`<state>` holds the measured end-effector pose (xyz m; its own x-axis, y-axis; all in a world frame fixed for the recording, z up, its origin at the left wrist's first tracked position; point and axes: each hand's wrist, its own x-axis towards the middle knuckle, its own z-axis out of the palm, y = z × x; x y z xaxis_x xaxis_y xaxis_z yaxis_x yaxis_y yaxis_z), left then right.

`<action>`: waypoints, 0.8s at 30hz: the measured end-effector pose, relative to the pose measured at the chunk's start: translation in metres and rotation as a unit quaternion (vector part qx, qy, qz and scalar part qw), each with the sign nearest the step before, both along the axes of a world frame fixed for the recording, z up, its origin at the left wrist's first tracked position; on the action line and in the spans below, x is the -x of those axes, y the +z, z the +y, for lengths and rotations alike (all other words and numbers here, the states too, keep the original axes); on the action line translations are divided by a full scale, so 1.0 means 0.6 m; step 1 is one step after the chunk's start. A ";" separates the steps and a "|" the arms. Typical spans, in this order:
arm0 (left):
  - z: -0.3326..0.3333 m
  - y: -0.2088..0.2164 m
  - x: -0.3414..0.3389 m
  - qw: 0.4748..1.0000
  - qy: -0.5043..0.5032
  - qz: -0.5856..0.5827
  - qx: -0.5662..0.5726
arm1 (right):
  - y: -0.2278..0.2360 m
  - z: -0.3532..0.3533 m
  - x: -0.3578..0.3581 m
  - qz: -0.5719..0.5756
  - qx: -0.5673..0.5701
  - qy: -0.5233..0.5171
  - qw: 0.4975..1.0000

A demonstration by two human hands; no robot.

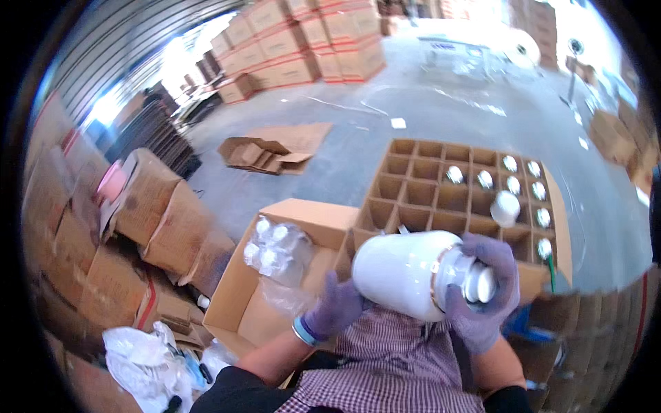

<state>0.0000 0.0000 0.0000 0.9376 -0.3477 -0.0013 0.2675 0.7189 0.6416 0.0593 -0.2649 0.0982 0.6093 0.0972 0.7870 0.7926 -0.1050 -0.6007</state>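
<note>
A large glossy white bottle point(403, 270) lies tilted in front of my body, its base to the left. It has a gold band round the shoulder, and its silvery neck and white cap point right. My right hand point(485, 296), in a purple-grey glove, is wrapped round the neck and shoulder. Beside the base's lower edge is my left hand point(334, 308), gloved too, its thumb and fingers apart; whether its fingertips press on the bottle is hard to see. Behind the bottle stands a divided carton point(421, 170), with several silver-topped bottles and one white-topped bottle point(506, 208) in its cells.
An open carton point(258, 323) at left holds clear plastic-wrapped items point(279, 249). Stacked brown cartons point(148, 206) line the left side, with white plastic bags point(144, 365) below. Flattened cardboard point(275, 148) lies on the grey floor. More cartons point(289, 41) are piled farther back.
</note>
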 end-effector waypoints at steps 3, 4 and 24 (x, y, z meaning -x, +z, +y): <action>0.016 -0.026 -0.036 0.886 0.094 -0.132 -0.435 | -0.015 0.035 -0.055 0.066 -0.011 0.059 0.996; 0.009 -0.011 -0.017 0.963 0.094 -0.042 -0.247 | -0.017 0.043 -0.075 0.078 -0.018 0.112 0.990; 0.084 -0.006 -0.004 0.967 0.222 0.038 -0.122 | -0.081 -0.038 -0.169 -0.101 0.274 0.134 0.947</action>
